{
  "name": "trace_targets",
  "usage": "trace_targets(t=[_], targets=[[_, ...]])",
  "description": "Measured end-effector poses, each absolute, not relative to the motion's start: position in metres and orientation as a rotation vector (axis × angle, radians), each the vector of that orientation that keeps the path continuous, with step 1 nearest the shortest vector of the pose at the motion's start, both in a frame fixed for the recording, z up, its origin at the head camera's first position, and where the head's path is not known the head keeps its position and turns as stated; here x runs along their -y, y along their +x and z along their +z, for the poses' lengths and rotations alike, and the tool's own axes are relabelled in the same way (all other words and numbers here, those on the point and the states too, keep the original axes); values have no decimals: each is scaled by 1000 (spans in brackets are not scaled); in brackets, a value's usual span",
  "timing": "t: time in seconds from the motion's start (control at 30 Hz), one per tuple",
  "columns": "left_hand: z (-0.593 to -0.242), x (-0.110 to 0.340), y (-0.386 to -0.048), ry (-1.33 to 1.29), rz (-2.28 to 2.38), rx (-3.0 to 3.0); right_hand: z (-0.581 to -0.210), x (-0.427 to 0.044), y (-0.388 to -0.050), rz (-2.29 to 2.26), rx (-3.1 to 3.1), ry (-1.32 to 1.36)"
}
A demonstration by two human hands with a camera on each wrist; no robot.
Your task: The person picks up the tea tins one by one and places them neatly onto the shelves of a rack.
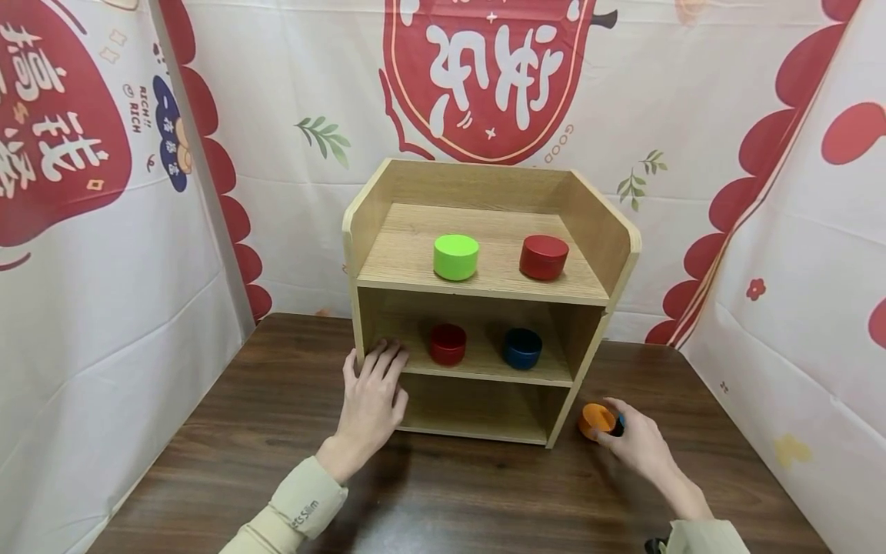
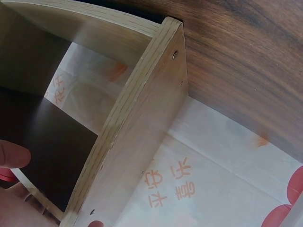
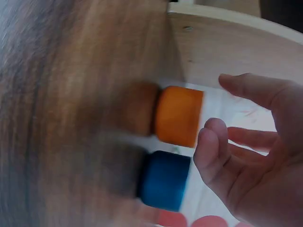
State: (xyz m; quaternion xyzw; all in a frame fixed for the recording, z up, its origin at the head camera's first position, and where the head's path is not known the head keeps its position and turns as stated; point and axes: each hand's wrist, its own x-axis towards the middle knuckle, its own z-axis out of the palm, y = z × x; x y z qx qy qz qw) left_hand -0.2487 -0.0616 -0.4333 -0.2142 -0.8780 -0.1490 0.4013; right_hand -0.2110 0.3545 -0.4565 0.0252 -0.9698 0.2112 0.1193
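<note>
My left hand (image 1: 370, 402) grips the left side panel of a small wooden shelf unit (image 1: 477, 291), some fingers reaching into the middle level. In the left wrist view, a fingertip (image 2: 96, 223) shows on the panel's outer face. My right hand (image 1: 645, 445) is over the table, right of the shelf, beside an orange round tin (image 1: 594, 421). The right wrist view shows its fingers spread and apart from the orange tin (image 3: 179, 116). A blue round tin (image 3: 165, 181) stands beside the orange one, mostly hidden by my hand in the head view.
A green tin (image 1: 455, 258) and a red tin (image 1: 544, 258) stand on the top level. Another red tin (image 1: 447, 345) and a dark blue tin (image 1: 522, 348) occupy the middle level. Printed cloth (image 1: 277, 77) encloses the brown wooden table (image 1: 228, 431) behind and at both sides.
</note>
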Motion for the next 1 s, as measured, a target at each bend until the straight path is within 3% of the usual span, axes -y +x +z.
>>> trace_targets(t=[0.77, 1.0], targets=[[-434, 61, -249, -528, -344, 2221, -476, -353, -223, 850, 2982, -36], [-434, 62, -249, -528, -341, 2215, -466, -352, -213, 636, 2886, 121]])
